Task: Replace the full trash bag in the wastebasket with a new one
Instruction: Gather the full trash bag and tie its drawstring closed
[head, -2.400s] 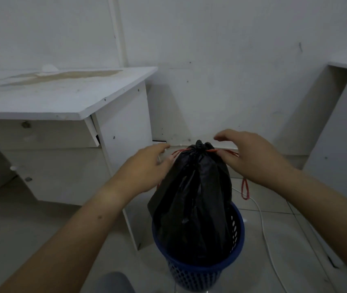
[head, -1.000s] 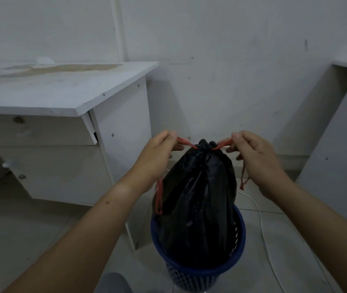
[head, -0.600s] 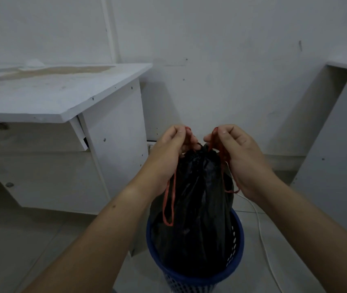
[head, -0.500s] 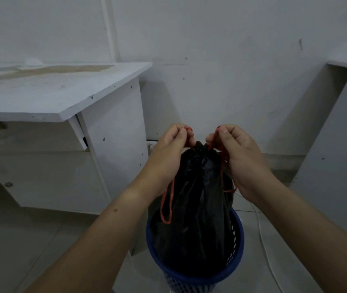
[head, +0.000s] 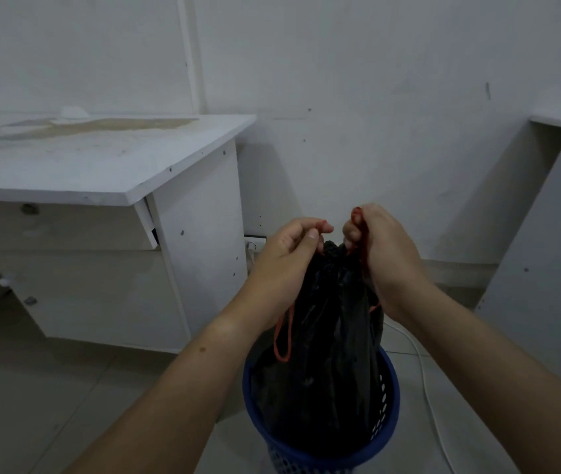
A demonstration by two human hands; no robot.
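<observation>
Standing nearest, low in view: blue basket [head: 388, 436], perforated wall, on a pale tiled floor [head: 33, 388]. Inside it, rising well above the rim: black bag [head: 326, 354], full, neck gathered shut at the top. Orange drawstring [head: 282, 336], one loop hanging down the bag's left side; a second strand runs down past the right hand.

Left hand [head: 285, 265]: fingers curled, thumb and forefinger pinching the drawstring just left of the bag's neck. Right hand [head: 381, 254]: closed in a fist round the drawstring just right of the neck, the cord showing above the knuckles. Both hands close together, nearly touching over the neck.

White cable [head: 426, 381]: trailing over the floor right of the basket.

White worktop [head: 101, 165]: left, stained at the back, with drawers beneath. Socket [head: 255, 242]: low on the wall behind. White wall [head: 374, 97]: farthest. White panel [head: 545, 251]: leaning at far right.
</observation>
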